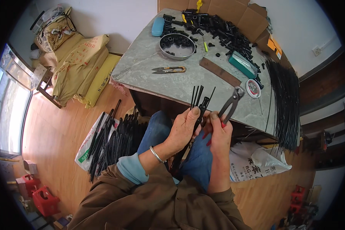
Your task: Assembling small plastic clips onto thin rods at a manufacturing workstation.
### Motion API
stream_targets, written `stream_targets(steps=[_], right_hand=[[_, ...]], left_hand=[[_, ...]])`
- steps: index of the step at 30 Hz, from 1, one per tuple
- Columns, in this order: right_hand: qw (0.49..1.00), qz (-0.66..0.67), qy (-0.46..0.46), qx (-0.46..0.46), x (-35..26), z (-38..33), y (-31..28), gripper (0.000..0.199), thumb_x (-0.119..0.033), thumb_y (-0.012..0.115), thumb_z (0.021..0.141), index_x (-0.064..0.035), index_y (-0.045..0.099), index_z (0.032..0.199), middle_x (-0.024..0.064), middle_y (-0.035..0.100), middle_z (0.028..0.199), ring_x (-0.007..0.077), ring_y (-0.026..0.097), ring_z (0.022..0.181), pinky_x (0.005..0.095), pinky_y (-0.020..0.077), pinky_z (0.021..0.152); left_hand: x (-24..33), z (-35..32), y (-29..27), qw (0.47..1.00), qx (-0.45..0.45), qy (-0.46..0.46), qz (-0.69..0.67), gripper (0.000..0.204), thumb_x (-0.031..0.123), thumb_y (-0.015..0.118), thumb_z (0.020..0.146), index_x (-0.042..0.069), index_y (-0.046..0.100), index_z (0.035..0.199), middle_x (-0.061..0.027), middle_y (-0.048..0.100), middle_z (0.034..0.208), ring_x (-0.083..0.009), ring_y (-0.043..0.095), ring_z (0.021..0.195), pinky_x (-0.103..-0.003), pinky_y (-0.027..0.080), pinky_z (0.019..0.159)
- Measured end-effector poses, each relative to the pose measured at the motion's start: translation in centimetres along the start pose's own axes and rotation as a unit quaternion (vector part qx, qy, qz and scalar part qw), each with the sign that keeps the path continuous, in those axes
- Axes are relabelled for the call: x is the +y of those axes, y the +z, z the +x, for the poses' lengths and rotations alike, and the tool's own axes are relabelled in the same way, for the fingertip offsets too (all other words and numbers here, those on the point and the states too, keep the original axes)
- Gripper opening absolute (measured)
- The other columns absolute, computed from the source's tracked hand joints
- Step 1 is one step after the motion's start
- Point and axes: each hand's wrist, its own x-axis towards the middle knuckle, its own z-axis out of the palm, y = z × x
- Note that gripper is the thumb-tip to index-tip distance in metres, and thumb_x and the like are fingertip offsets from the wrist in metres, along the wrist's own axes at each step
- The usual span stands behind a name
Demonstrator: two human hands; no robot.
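The left hand (184, 128) grips a bunch of thin black rods (198, 100), glossy, probably plastic. The right hand (218, 134) holds pincers (230, 103) of dull grey metal with red handles. The table (142, 67) has a smooth, matt, stone-like grey top. Near its far edge stands a shiny metal bowl (177, 46); nearer lie metal snips (168, 69) with brassy handles. The floor (53, 134) is polished wood. Woven yellowish sacks (80, 65) look coarse.
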Motion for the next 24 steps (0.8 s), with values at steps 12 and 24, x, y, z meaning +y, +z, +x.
stream_targets(steps=[12, 24], right_hand=[[0.997, 0.062, 0.004, -0.04, 0.4, -1.6, 1.1, 0.019, -0.021, 0.057, 0.096, -0.0021, 0.055, 0.093, 0.003, 0.054, 0.075, 0.0142, 0.057, 0.064, 0.0273, 0.0483, 0.056], [0.998, 0.052, 0.0, -0.033, 0.5, -1.7, 1.3, 0.018, -0.021, 0.057, 0.096, -0.0028, 0.056, 0.093, 0.0023, 0.054, 0.074, 0.013, 0.055, 0.063, 0.0257, 0.0457, 0.056]], left_hand=[[-0.3, 0.3, 0.2, 0.999, 0.027, 0.009, 0.02, 0.054, 0.051, 0.042, 0.098, 0.001, 0.059, 0.105, 0.0034, 0.051, 0.068, -0.0019, 0.044, 0.056, -0.018, 0.038, 0.049], [-0.3, 0.1, 0.0, 0.999, 0.024, 0.004, 0.03, 0.056, 0.051, 0.04, 0.098, 0.0, 0.059, 0.109, 0.0023, 0.054, 0.07, -0.0037, 0.048, 0.058, -0.018, 0.04, 0.051]])
